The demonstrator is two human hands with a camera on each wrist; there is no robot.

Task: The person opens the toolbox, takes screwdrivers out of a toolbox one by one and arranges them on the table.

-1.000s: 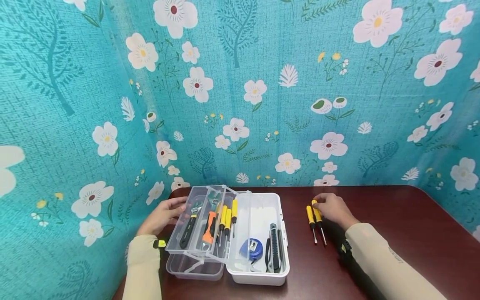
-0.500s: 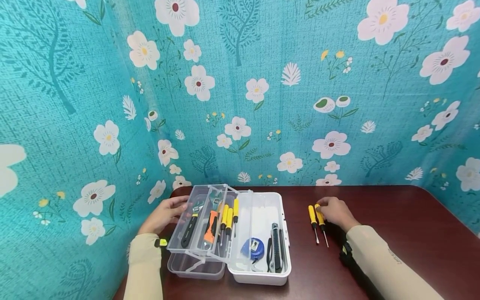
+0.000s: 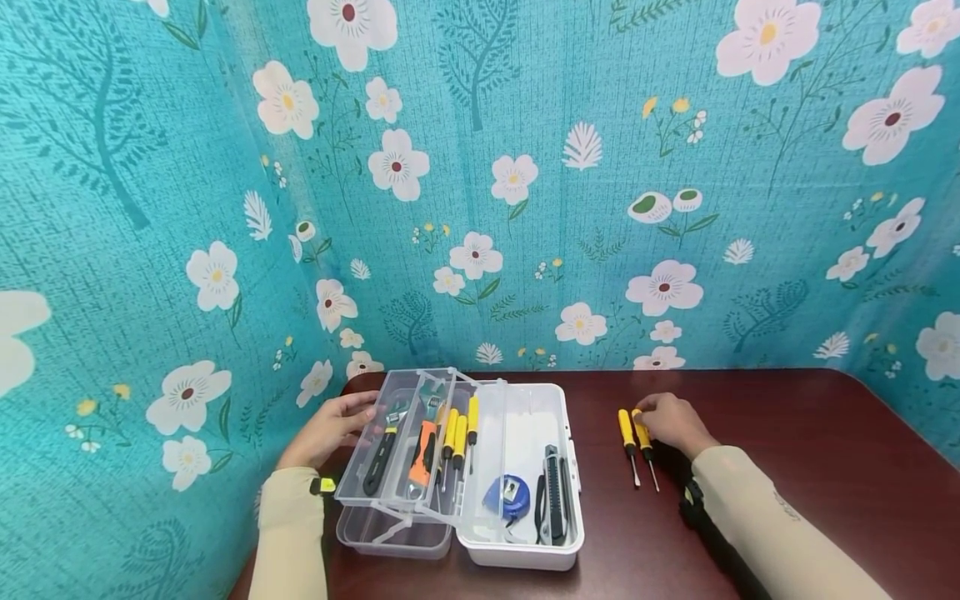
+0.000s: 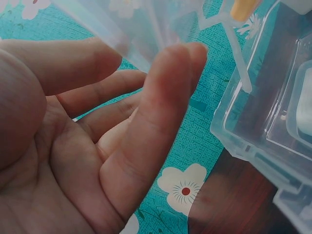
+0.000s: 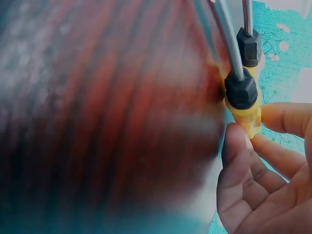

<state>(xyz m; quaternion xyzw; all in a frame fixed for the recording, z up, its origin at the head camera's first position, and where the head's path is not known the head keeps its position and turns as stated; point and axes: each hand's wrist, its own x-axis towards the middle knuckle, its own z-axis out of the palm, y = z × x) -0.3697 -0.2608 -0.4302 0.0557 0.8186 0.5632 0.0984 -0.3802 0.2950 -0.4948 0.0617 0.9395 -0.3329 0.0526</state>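
Observation:
My left hand [image 3: 326, 429] holds the left edge of the clear raised tray [image 3: 356, 482] of a toolbox, thumb on one side and fingers on the other. In the left wrist view the tray's corner [image 4: 141, 34] lies between them. In the tray are a black-handled adjustable wrench [image 3: 381, 460], an orange-handled wrench [image 3: 422, 454] and several yellow screwdrivers [image 3: 460, 435]. On the table at right, my right hand [image 3: 672, 423] pinches the yellow handle of a screwdriver [image 3: 642, 435]; its black collar [image 5: 241, 91] shows in the right wrist view. A second screwdriver [image 3: 626, 431] lies close beside it.
The toolbox's white base [image 3: 525, 412] contains a blue tape measure [image 3: 514, 498] and a utility knife [image 3: 553, 496]. A clear lower section [image 3: 393, 546] sits under the tray. Behind the dark red table [image 3: 787, 450] hangs a teal flowered curtain [image 3: 570, 275].
The right hand's fingers have stayed at the screwdriver's handle, with barely any movement. The whole scene has shifted slightly to the right in view. The left hand keeps its place on the tray.

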